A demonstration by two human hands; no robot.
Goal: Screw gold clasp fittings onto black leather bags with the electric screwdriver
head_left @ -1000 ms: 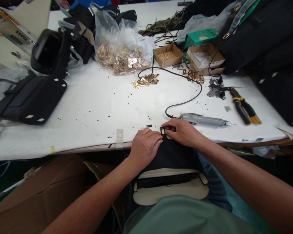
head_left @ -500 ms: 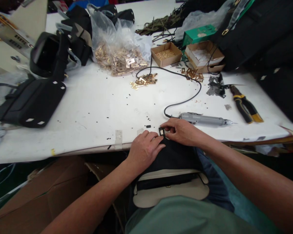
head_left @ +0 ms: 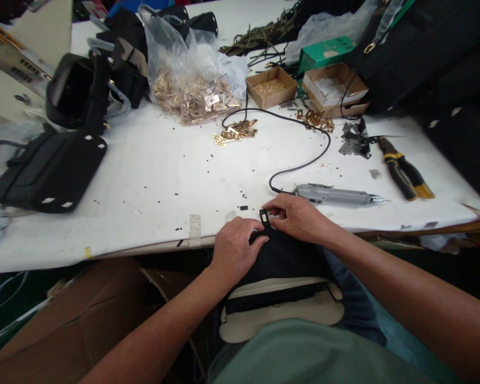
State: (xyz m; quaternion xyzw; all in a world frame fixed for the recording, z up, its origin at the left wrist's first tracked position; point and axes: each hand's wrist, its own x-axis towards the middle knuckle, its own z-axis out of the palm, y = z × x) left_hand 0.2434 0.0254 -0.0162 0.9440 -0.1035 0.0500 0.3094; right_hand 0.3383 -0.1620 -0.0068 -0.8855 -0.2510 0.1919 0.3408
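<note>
A black bag (head_left: pixel 288 258) with a cream flap (head_left: pixel 284 320) lies across my lap against the table edge. At its far end, a small black tab with a metal plate (head_left: pixel 264 217) sticks up between my hands. My right hand (head_left: pixel 294 216) pinches the tab from the right with thumb and forefinger. My left hand (head_left: pixel 240 245) is closed on the bag's black edge just left of the tab, thumb and forefinger close together. Beyond my right hand lies a grey electric screwdriver (head_left: pixel 336 195) with its black cord (head_left: pixel 324 152).
Pliers (head_left: pixel 406 170) and dark metal plates (head_left: pixel 355 140) lie on the right. Gold metal plates (head_left: pixel 236 132), a plastic bag of fittings (head_left: pixel 196 80) and a cardboard box of small gold parts (head_left: pixel 271 88) stand farther back. Black bags (head_left: pixel 48 170) occupy the left side.
My left thumb and forefinger have parted slightly and drawn back from the metal plate onto the bag's edge. My right hand stays at the tab, which now stands more exposed.
</note>
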